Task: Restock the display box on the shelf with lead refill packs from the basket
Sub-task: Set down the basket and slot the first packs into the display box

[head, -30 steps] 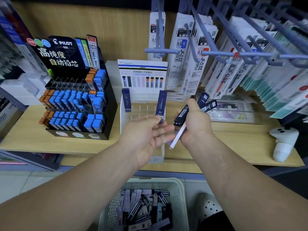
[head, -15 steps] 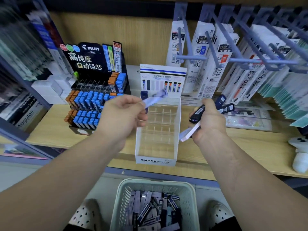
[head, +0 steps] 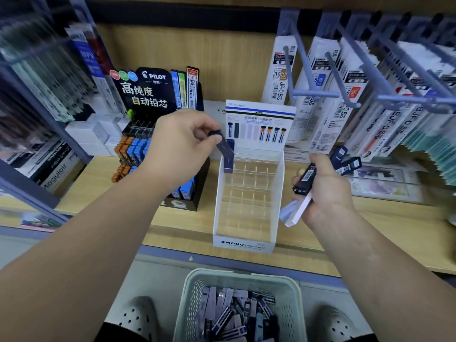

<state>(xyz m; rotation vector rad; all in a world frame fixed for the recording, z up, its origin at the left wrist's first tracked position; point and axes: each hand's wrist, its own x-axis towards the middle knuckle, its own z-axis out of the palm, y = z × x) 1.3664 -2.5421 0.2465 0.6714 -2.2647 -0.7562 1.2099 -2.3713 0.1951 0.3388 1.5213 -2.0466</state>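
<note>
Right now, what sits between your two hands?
The white display box, its clear grid nearly empty, stands between left hand and right hand in the head view; the left holds a dark pack at its back corner.

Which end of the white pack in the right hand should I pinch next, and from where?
Pinch the white pack by its free lower end, coming from the lower left. That end sticks out below the right hand, slanting down-left; the rest is buried in the fist beside the dark packs.

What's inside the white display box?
Clear dividers, most slots bare. The left hand holds a dark pack tipped into the back-left slot; a second pack behind it is mostly covered.
</note>
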